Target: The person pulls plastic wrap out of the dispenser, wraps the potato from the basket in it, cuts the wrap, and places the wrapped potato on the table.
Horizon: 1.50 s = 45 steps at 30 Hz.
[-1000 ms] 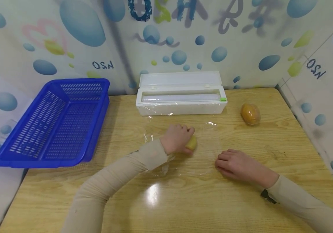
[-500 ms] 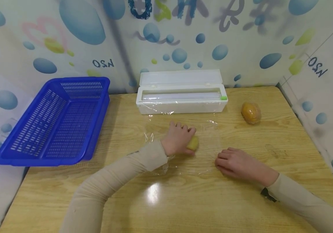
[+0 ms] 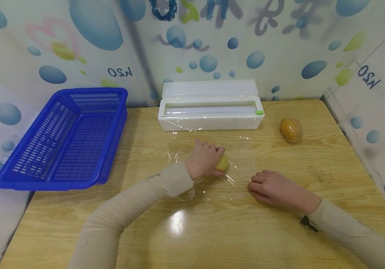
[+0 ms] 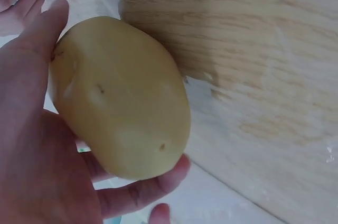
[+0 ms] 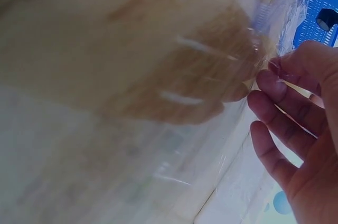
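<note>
A peeled-looking yellow potato [image 3: 223, 163] sits in the grip of my left hand [image 3: 204, 160], over a spread sheet of cling film [image 3: 241, 158]. In the left wrist view, the thumb and fingers curl round the potato [image 4: 121, 97], whose smooth skin has a few small dark spots. To its right, my right hand [image 3: 274, 188] is at the sheet's right edge. Its thumb and index finger pinch the cling film [image 5: 179, 97] in the right wrist view, where the film looks drawn taut. The sheet runs back to the cling film roll [image 3: 211, 111] in an open white box [image 3: 211, 124].
A blue plastic basket [image 3: 99, 158] stands at the left of the wooden table [image 3: 212, 239]. Toward the back right lies an orange-yellow round item wrapped in film [image 3: 291, 130]. Patterned walls close off the table's back and sides.
New bright creases show in the cling film between the potato and my right hand. Both hands keep nearly the same places, my left still holding the potato.
</note>
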Each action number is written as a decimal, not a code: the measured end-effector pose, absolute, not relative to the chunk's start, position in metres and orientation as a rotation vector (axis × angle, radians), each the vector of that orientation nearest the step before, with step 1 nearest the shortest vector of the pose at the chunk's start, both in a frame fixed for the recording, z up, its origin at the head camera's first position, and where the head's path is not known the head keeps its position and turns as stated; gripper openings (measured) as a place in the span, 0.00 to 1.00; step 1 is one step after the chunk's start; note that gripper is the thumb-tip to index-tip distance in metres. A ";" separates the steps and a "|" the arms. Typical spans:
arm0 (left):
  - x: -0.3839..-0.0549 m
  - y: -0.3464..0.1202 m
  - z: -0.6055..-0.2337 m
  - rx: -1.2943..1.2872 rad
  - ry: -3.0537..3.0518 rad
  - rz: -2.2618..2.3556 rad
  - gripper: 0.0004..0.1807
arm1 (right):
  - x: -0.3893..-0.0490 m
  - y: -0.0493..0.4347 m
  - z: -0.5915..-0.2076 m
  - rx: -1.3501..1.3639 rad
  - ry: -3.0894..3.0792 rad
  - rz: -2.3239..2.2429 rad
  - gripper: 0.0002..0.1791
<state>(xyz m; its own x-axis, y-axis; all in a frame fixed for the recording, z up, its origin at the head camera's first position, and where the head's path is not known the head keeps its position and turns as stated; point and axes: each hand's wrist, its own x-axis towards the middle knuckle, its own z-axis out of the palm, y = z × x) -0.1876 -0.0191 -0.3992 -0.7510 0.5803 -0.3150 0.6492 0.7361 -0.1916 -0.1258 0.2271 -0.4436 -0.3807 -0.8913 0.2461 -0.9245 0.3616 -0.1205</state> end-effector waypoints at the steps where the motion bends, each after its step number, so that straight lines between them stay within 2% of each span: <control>1: -0.188 -0.020 -0.399 0.971 2.705 -0.403 0.47 | -0.126 0.227 -0.443 1.662 -2.475 0.360 0.07; 9: -0.189 -0.042 -0.388 0.955 2.764 -0.239 0.53 | -0.125 0.228 -0.441 1.655 -2.463 0.365 0.07; 14: -0.182 -0.074 -0.382 1.041 2.875 -0.261 0.43 | -0.125 0.230 -0.438 1.643 -2.451 0.382 0.03; 18: -0.162 -0.103 -0.390 1.162 2.979 -0.232 0.35 | -0.125 0.232 -0.437 1.615 -2.452 0.444 0.00; 23: -0.130 -0.122 -0.405 1.275 2.931 -0.198 0.41 | -0.125 0.238 -0.432 1.534 -2.502 0.533 0.08; 25: -0.120 -0.124 -0.409 1.312 2.901 -0.196 0.44 | -0.125 0.240 -0.428 1.495 -2.523 0.582 0.07; 27: -0.114 -0.124 -0.412 1.337 2.887 -0.192 0.45 | -0.126 0.241 -0.425 1.466 -2.525 0.639 0.02; 28: -0.112 -0.124 -0.413 1.344 2.887 -0.186 0.45 | -0.127 0.241 -0.424 1.455 -2.521 0.659 0.04; 33: -0.105 -0.124 -0.417 1.396 2.917 -0.170 0.36 | -0.132 0.242 -0.417 1.437 -2.467 0.692 0.23; 39: -0.098 -0.136 -0.422 1.466 3.027 -0.270 0.10 | -0.131 0.246 -0.414 1.399 -2.475 0.686 0.26; 42: -0.095 -0.142 -0.422 1.478 3.039 -0.291 0.06 | -0.130 0.248 -0.415 1.405 -2.472 0.685 0.26; 45: -0.093 -0.145 -0.423 1.484 3.026 -0.285 0.06 | -0.129 0.249 -0.416 1.400 -2.472 0.688 0.25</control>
